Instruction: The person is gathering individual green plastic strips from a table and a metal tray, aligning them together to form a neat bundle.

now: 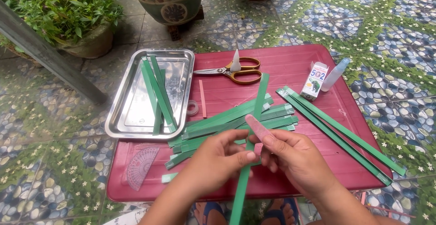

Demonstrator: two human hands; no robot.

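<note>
Two hands on one long green strip (pixel 254 129): the left hand (pixel 218 159) pinches it mid-length, the right hand (pixel 290 154) pinches a short pink strip (pixel 257 127) against it just above. It looks thin, light and floppy, probably paper, so holding near the joint makes sense. Beyond the grip lies a pile of green strips (pixel 227 125) on a low red table (pixel 290 66), set on patterned tile floor (pixel 399 20).

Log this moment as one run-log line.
left hand: pinches long green strip | right hand: holds pink strip on it | near: green strip pile, steel tray, scissors
</note>
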